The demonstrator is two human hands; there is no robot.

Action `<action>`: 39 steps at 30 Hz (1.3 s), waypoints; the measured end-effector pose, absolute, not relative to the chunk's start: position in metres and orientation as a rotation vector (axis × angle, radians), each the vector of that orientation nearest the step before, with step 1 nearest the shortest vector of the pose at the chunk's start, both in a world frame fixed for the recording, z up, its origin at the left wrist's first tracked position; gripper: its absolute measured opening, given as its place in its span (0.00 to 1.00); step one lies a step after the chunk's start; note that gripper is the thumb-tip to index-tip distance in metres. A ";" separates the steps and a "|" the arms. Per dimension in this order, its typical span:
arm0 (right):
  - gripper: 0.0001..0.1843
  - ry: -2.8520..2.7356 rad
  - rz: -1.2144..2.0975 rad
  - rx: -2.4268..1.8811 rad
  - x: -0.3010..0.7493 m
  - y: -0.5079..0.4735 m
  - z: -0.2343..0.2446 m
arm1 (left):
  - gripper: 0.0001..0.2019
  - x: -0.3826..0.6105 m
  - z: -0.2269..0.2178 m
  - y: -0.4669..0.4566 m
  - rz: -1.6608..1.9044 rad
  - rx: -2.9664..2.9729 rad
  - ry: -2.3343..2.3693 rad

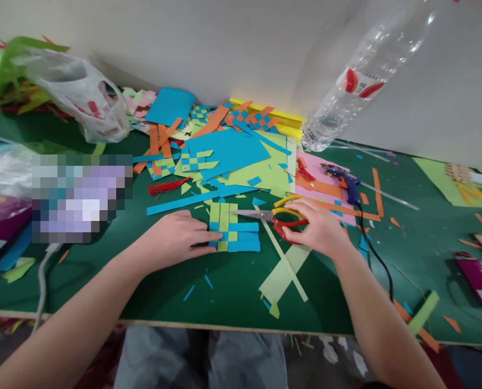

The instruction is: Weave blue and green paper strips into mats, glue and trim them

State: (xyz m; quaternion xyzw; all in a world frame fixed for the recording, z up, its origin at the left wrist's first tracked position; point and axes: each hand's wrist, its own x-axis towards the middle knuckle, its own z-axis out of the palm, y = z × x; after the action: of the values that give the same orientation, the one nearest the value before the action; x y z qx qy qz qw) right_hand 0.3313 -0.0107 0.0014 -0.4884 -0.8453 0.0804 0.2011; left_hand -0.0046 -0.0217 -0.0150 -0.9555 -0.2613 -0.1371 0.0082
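Observation:
A small woven paper piece (233,236) of light green and blue strips lies flat on the table, loose green ends pointing away and blue ends to the right. At its left edge my left hand (182,235) rests with the index finger stretched onto the weave. My right hand (318,224) holds scissors (267,215) with yellow and red handles. Their blades point left, the tip lying over the green strip ends. Whether the blades touch the paper I cannot tell. Below the scissors, a pale green paper strip (281,275) crosses a narrower one.
Coloured paper sheets (228,151), scraps and a red tassel (168,187) lie behind the hands. A blue glue gun (348,183) with a black cord sits at right, near a tilted plastic bottle (358,81). A plastic bag (77,92) stands at left on the green table (233,302).

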 end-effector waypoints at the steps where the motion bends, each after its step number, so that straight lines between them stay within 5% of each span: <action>1: 0.21 -2.362 0.245 -1.335 0.331 -0.011 0.002 | 0.13 -0.005 -0.015 -0.022 -0.435 -2.991 -0.827; 21: 0.20 -2.451 0.339 -1.289 0.330 -0.010 -0.001 | 0.15 -0.005 -0.016 -0.021 -0.420 -2.971 -0.795; 39: 0.19 -2.065 -0.141 -1.804 0.344 -0.001 -0.013 | 0.12 -0.001 -0.009 -0.025 -0.508 -2.974 -0.968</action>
State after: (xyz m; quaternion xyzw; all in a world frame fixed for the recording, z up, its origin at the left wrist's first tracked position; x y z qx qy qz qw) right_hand 0.3438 -0.0010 -0.0128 -0.6442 -0.7375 -0.0502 0.1965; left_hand -0.0013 -0.0255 -0.0091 -0.9385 -0.3055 -0.1603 -0.0137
